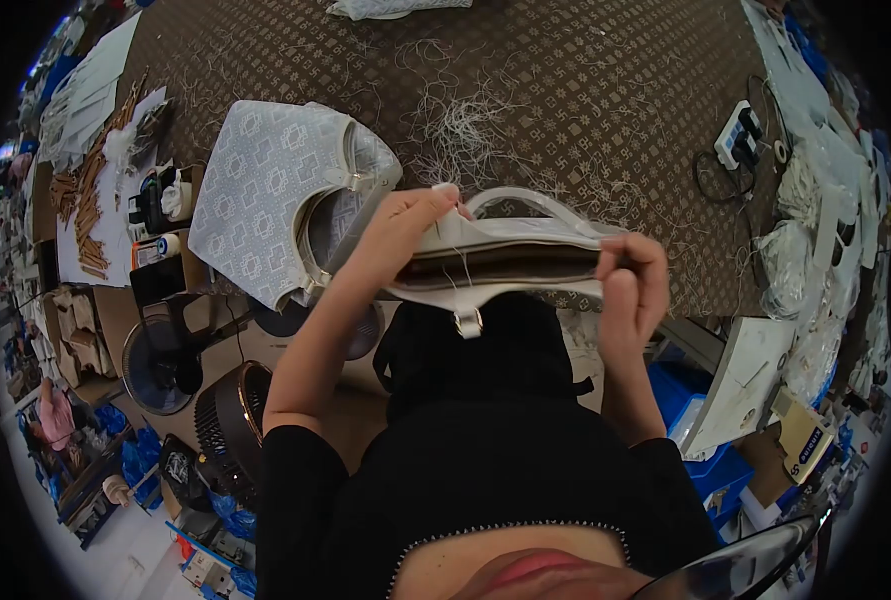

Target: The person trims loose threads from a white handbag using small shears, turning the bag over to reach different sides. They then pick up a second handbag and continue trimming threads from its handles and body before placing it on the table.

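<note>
A cream handbag (495,232) is held above the table's near edge, its long opening facing up and its dark inside showing. My left hand (405,228) grips the bag's left end, fingers closed near the strap base. At the right end, my right hand (633,275) has its fingers bent in against the bag's rim. One strap arches over the far side, and a buckle tab (467,320) hangs on the near side. Loose pale thread lies across the opening near my left hand. A white patterned bag (265,190) lies on the table just left of my left forearm.
Loose threads (465,125) are heaped on the brown patterned cloth (625,90). A power strip (738,135) with cables lies at right. Brown strips (90,215) and small boxes are at left. Fans (162,365) stand below left, blue bins (720,480) below right. A distant person (55,415) appears far left.
</note>
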The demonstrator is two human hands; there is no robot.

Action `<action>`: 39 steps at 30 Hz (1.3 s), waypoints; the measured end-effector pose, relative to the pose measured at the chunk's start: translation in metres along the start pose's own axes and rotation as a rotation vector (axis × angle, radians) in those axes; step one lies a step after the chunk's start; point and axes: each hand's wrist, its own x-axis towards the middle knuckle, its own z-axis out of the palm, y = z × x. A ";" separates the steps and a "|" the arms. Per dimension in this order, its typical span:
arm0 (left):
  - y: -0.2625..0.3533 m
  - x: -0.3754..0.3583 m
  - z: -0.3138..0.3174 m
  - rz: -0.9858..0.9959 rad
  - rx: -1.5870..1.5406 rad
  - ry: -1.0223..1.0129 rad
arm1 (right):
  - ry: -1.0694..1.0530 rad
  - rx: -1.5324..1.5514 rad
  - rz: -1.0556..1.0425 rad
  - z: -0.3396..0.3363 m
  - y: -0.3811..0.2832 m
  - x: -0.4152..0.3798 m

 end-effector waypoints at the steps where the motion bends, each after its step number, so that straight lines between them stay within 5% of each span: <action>1: -0.007 -0.002 0.006 -0.085 -0.073 -0.042 | -0.069 -0.031 0.033 0.007 0.004 -0.005; 5: -0.023 -0.016 0.031 -0.191 -0.266 -0.067 | -0.253 0.004 0.151 0.027 0.007 -0.021; 14: -0.031 -0.024 0.036 -0.234 -0.427 -0.068 | -0.199 -0.102 0.253 0.022 0.022 -0.042; 39: -0.038 -0.027 0.043 -0.212 -0.451 0.025 | -0.188 -0.210 0.131 0.026 0.027 -0.038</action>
